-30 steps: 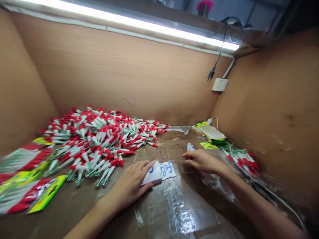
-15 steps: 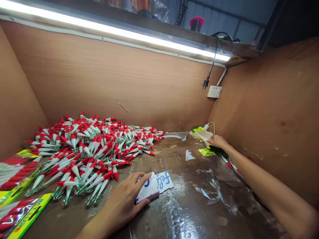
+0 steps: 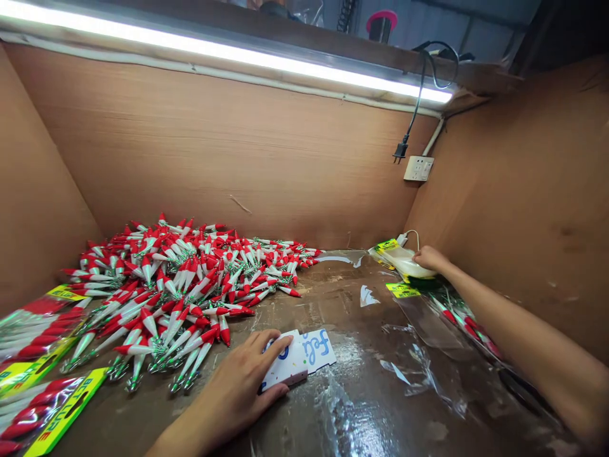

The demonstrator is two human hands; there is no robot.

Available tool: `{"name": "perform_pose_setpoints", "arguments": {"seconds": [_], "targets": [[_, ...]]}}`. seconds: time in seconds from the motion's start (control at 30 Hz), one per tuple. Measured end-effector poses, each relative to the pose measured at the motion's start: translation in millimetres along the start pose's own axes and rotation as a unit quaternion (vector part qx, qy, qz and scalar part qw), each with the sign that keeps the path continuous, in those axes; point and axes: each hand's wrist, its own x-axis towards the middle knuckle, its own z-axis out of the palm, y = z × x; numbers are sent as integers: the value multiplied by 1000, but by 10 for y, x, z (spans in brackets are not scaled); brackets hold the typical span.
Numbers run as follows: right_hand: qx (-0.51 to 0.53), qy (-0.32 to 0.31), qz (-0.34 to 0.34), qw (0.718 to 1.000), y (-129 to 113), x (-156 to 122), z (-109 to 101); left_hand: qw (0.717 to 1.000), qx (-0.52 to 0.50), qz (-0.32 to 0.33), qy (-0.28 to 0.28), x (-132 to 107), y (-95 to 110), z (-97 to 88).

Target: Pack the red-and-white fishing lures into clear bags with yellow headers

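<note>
My left hand (image 3: pixel 242 374) is closed round a small white cardboard piece (image 3: pixel 316 350) with blue lettering, thumb on its near edge and fingers over its top. The card rests on the tabletop. At the far right, my right hand (image 3: pixel 432 260) pinches the edge of a clear plastic bag (image 3: pixel 403 261) on a small stack with yellow headers; its fingertips are partly hidden. Just below that lies another bag with a yellow header (image 3: pixel 402 290). To the left of my left hand spreads a heap of red and white fishing lures (image 3: pixel 190 279) with green-tinted hooks.
Filled lure packs (image 3: pixel 52 412) with yellow headers lie at the left front, and more packed lures (image 3: pixel 469 324) sit under my right forearm. Plastic scraps (image 3: pixel 428 381) cling to the brown tabletop. A plug (image 3: pixel 400 150) dangles near the wall socket (image 3: pixel 419 168).
The view has shifted slightly. My right hand has moved a little right at the bag stack, and the bag edge there looks bent upward. My left hand stays on the card.
</note>
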Motion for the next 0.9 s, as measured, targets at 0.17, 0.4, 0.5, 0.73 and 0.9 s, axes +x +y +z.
{"name": "perform_pose_setpoints", "arguments": {"seconds": [0.17,0.4,0.5,0.73,0.9], "targets": [[-21,57,-55,997,-37,-79,-209,1000,-3,-6,-3,-1,-25,15],[-84,125,-179,972,90,-215,-723,1000,-8,-8,-8,4,-37,0],[-122,157,-183,963,299,-237,-1095,1000,-8,-14,-20,-1,-29,-13],[-160,231,-191,940,340,-1402,-667,1000,-6,-6,-29,-2,-1,-51],[-103,102,-229,962,2,-2258,495,1000,-16,-10,-14,-23,27,-16]]}}
